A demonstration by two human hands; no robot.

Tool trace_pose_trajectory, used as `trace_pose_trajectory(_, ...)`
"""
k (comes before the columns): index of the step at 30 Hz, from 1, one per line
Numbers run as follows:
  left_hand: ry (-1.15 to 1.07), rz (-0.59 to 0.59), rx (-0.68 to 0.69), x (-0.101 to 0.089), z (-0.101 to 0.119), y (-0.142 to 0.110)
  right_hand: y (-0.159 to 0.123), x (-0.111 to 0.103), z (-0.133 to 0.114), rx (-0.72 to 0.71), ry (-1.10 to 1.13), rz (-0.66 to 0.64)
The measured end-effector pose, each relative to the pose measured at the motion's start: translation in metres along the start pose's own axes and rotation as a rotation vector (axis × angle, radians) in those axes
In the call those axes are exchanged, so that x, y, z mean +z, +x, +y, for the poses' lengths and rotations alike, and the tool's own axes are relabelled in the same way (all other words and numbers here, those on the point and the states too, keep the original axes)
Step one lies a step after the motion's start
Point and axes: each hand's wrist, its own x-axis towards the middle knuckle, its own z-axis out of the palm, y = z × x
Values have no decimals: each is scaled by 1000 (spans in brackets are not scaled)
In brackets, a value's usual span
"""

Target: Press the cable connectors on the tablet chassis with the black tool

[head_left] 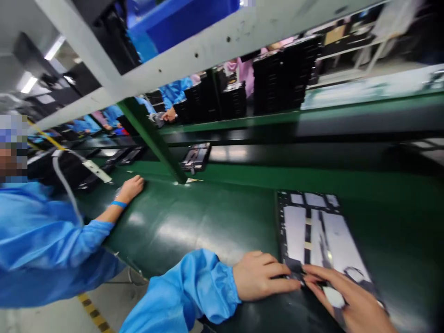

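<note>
Close work at the near end of an opened device (338,236).
The left hand (265,277) and right hand (359,303) hold fingertips close, pinching or not I can't tell; the device stretches lengthwise beyond them, right hand nearer, overlapping it.

passage: over green worktop (194,217) left of device (317,236) | obstacles: green post (154,141), co-worker's forearm (108,215)

The green, lightly glossy tabletop (222,208) carries an opened flat device (316,238) with pale panels (342,236) toward the right; a green post (156,143) meets its far side; a co-worker's hand (132,188) rests toward the left.
</note>
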Motion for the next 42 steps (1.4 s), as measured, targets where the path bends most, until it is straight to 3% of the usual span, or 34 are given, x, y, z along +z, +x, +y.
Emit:
trace_pose_trajectory(4,10,78,1,-4,0,0,11,-4,-18,-13,-52,6)
trace_pose_trajectory(8,-75,202,-66,-9,3,3,8,-19,-33,164,85,5)
trace_pose_trajectory(12,-151,248,-130,-11,8,6,-4,-35,-41,330,206,-32)
trace_pose_trajectory(17,-90,275,-95,-14,11,5,-7,-32,-43,414,320,-85)
trace_pose_trajectory(32,-97,229,-49,-14,6,-1,-4,-27,-52,434,295,-84)
trace_pose_trajectory(42,-37,223,-27,-18,6,2,-1,-23,-53,363,278,-51)
